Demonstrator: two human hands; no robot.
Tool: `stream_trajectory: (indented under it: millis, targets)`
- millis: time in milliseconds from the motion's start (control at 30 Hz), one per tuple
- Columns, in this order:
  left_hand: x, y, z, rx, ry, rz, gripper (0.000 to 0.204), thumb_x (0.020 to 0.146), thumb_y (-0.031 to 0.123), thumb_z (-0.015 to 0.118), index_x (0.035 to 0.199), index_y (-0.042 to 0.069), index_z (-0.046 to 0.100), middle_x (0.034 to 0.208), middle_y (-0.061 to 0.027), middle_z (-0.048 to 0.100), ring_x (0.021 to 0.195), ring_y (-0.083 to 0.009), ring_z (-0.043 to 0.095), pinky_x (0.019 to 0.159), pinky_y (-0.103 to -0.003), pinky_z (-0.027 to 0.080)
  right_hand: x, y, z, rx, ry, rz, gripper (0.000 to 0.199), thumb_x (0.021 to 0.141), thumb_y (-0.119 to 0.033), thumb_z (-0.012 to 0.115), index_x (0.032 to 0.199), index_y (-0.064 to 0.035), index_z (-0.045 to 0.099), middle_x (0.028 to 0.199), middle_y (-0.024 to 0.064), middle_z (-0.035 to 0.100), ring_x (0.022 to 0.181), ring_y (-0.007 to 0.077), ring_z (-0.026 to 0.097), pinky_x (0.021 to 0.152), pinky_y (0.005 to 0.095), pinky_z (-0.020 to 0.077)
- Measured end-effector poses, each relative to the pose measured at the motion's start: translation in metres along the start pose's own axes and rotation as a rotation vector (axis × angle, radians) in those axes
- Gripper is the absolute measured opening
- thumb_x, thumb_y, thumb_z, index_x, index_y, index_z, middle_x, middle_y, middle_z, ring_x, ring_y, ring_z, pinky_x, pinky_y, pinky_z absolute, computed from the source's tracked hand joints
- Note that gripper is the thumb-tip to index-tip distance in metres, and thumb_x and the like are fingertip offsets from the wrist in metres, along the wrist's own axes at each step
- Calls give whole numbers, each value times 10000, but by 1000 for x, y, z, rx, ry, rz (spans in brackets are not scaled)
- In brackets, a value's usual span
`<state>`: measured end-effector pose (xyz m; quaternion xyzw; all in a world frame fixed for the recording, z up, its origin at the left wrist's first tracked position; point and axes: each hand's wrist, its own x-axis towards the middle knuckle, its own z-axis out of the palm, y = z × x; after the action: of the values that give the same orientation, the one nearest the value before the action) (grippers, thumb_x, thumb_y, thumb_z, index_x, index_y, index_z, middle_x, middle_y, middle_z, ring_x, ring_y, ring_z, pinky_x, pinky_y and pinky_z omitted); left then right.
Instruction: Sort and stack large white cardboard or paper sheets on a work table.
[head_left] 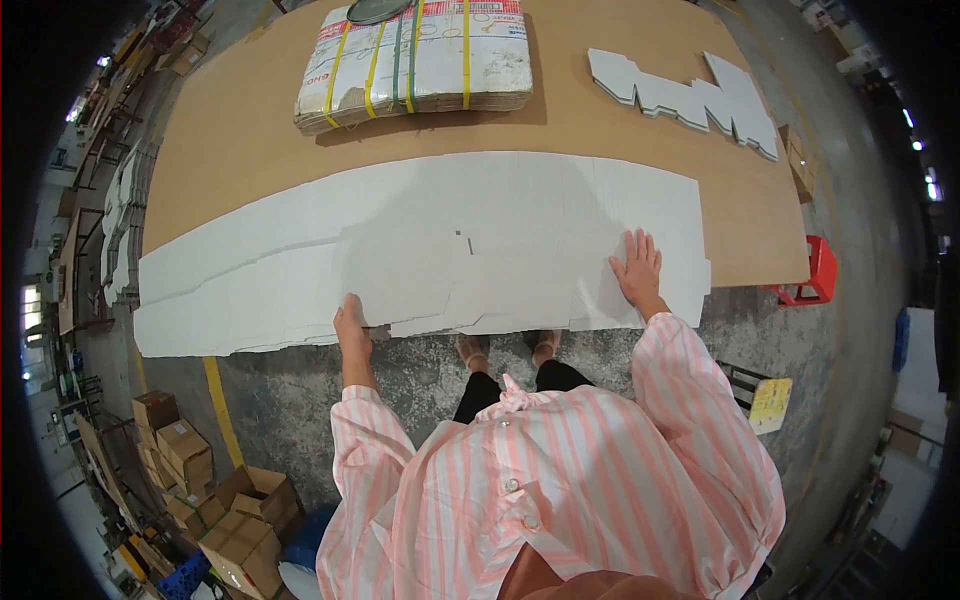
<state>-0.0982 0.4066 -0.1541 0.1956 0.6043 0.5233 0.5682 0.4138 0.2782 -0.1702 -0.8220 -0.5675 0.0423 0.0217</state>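
Observation:
A wide white cardboard sheet [520, 200] lies on the near part of the brown cardboard-topped table, with a ragged near edge and a crease line across its left half. My left hand [353, 328] is closed at that near edge, left of centre. Its fingers are partly hidden. Further right, my right hand [640, 268] rests flat on the sheet with fingers stretched out. A small dark slit and a dark speck show in the sheet's middle.
At the back stands a strapped white carton bundle [430, 60] with a round metal lid [378, 10] on top. Cut white cardboard pieces [680, 100] lie back right. A red plastic stool [815, 272] is by the table's right edge; brown boxes [245, 545] stand lower left.

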Motion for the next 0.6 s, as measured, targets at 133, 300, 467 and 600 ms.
stream_trajectory:
  millis: [133,300,467,600]
  targets:
    - [10,-11,-12,591,-69,358,313,875,221,509,975,-72,556,906,-103,601,812,-156,536,720,-292,429,2,-3,-1,2,-1,-6,646,855,-463,426,1361,-106,243,1424,141,170,1316,328,120,1031,520,120]
    - [20,-14,-28,37,-38,-24,352,852,263,542,1097,14,502,1050,-90,551,888,-199,555,726,-334,464,4,-6,-1,10,8,-12,647,854,-464,426,1363,-112,239,1423,142,173,1313,329,127,1029,522,124]
    - [-6,3,-11,-222,-187,-98,487,848,403,510,1171,41,476,1129,-84,540,1002,-227,521,835,-359,432,2,-1,0,-4,-9,-1,647,852,-464,430,1362,-113,243,1423,141,172,1311,330,131,1028,522,128]
    - [-54,5,16,-695,-283,-148,582,840,509,453,1257,104,416,1245,-68,470,1138,-253,430,948,-406,354,1,0,-1,0,4,-4,650,852,-469,424,1362,-107,242,1423,140,173,1311,331,128,1028,523,125]
